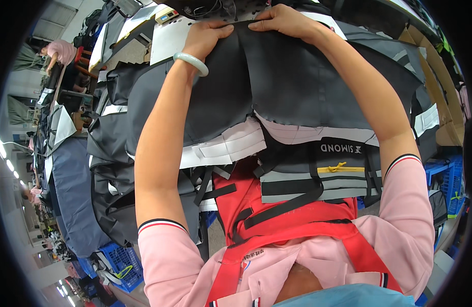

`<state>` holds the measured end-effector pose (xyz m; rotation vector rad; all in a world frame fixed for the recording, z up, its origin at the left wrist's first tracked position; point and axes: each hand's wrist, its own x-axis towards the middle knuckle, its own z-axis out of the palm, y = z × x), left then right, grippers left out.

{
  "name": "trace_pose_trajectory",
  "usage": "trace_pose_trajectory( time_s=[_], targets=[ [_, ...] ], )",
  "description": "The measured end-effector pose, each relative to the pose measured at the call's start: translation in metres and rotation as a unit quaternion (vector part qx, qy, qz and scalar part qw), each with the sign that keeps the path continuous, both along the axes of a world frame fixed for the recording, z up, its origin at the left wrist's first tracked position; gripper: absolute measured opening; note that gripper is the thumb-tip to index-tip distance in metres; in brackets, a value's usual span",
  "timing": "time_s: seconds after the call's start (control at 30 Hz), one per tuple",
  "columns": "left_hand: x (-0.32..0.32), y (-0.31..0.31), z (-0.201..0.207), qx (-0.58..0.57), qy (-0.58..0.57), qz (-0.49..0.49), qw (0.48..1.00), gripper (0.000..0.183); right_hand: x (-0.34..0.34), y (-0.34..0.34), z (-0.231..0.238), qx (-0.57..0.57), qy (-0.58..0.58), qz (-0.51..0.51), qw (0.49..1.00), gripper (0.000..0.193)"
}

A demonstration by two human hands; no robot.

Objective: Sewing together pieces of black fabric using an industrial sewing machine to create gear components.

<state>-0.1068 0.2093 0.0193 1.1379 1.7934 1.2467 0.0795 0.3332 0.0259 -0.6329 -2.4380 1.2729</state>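
Both arms stretch away from me over a large black fabric panel (292,77). At its far edge, my left hand (207,37) pinches the cloth between thumb and fingers. Just to the right, my right hand (284,23) grips the same edge, thumb on top, with a short gap between the hands. A seam or fold line runs from between them down to a notch in the near edge. White backing (236,143) with pencil-like lines shows along that near edge. Beneath it lies a black and grey bag piece (297,187) with a yellow zip (341,169).
A dark machine part (205,7) stands just beyond my hands, on a white tabletop (167,41). Black fabric pieces (113,148) are heaped at left. A blue crate (121,266) sits lower left, a cardboard box (440,87) at right. Another person (62,53) works far left.
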Motion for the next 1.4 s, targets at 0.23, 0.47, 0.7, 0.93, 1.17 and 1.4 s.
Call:
trace_pose_trajectory(
  time_s=[0.23, 0.47, 0.7, 0.93, 1.17, 1.4],
  targets=[
    [-0.019, 0.019, -0.008, 0.040, 0.029, -0.022, 0.999, 0.032, -0.006, 0.010, 0.011, -0.076, 0.000, -0.029, 0.997, 0.031],
    [-0.036, 0.030, -0.021, 0.085, 0.097, -0.020, 0.991, 0.032, -0.008, 0.020, 0.011, 0.006, -0.025, -0.071, 0.997, 0.032],
    [-0.013, -0.043, 0.014, 0.080, 0.114, -0.119, 0.983, 0.033, 0.074, -0.059, 0.006, 0.075, 0.026, 0.033, 0.996, 0.028],
    [0.096, -0.155, -0.072, -0.097, 0.207, -0.351, 0.908, 0.019, 0.190, -0.245, -0.100, -0.111, -0.155, 0.283, 0.940, 0.035],
    [0.123, -0.198, -0.121, -0.090, 0.334, -0.383, 0.856, 0.053, 0.347, -0.235, -0.075, -0.413, -0.337, -0.125, 0.837, 0.040],
    [0.141, -0.189, -0.136, -0.099, 0.344, -0.423, 0.832, 0.072, 0.331, -0.258, -0.153, -0.515, -0.050, -0.404, 0.754, 0.070]
  ],
)
